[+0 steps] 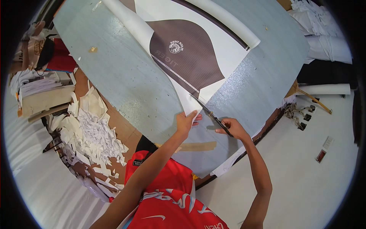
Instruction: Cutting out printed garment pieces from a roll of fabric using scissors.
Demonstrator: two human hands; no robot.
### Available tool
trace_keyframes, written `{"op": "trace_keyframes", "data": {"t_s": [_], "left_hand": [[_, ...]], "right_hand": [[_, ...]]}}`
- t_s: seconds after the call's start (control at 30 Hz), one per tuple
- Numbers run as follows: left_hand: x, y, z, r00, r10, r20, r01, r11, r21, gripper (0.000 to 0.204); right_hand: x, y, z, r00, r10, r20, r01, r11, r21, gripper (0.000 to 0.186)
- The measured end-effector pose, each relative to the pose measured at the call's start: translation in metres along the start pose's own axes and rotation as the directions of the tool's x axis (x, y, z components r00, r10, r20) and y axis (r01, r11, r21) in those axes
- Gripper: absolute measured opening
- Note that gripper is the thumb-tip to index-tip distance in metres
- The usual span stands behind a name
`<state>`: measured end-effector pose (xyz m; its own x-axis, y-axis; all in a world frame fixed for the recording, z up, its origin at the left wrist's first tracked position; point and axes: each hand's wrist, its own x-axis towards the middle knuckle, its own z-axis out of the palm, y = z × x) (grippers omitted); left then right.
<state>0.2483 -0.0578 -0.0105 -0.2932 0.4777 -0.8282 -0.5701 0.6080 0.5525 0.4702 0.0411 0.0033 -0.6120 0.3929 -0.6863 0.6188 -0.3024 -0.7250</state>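
A long printed sheet with a dark brown shaped panel and white border lies on the pale blue table, its left edge curled over. My left hand pinches the loose lower corner of the white sheet. Black scissors are in my right hand, their blades at the sheet's edge just below the brown panel. A strip of brown tape is on the table near my hands.
A white roll with a dark band lies along the sheet's far right side. Paper scraps are piled at the left, beside stacked material. At the right are white bundles, another roll and a wooden stick.
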Motion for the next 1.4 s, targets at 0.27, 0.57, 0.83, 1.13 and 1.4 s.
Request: {"op": "trace_keyframes", "data": {"t_s": [0.27,0.57,0.83,1.13,1.4], "left_hand": [[0.003,-0.010,-0.009,1.000,0.006,0.020,-0.005,0.999,-0.048,0.029],[0.000,-0.004,-0.020,0.994,0.001,0.109,0.006,0.998,-0.062,0.029],[0.002,-0.002,-0.028,0.986,-0.038,0.162,0.041,0.999,-0.015,0.028],[0.001,-0.002,-0.030,0.979,-0.052,0.199,0.058,0.998,-0.024,0.026],[0.004,0.000,-0.030,0.978,-0.066,0.199,0.075,0.996,-0.037,0.025]], "right_hand": [[0.019,-0.010,0.003,0.999,-0.015,0.043,0.015,1.000,-0.018,0.044],[0.037,-0.020,0.006,0.997,-0.024,0.068,0.024,1.000,-0.003,0.048],[0.052,-0.040,0.020,0.999,-0.011,0.045,0.008,0.998,0.062,0.048],[0.081,-0.060,0.027,0.996,-0.074,0.053,0.073,0.997,0.037,0.040],[0.103,-0.083,0.030,0.998,-0.059,0.015,0.059,0.998,-0.030,0.052]]}}
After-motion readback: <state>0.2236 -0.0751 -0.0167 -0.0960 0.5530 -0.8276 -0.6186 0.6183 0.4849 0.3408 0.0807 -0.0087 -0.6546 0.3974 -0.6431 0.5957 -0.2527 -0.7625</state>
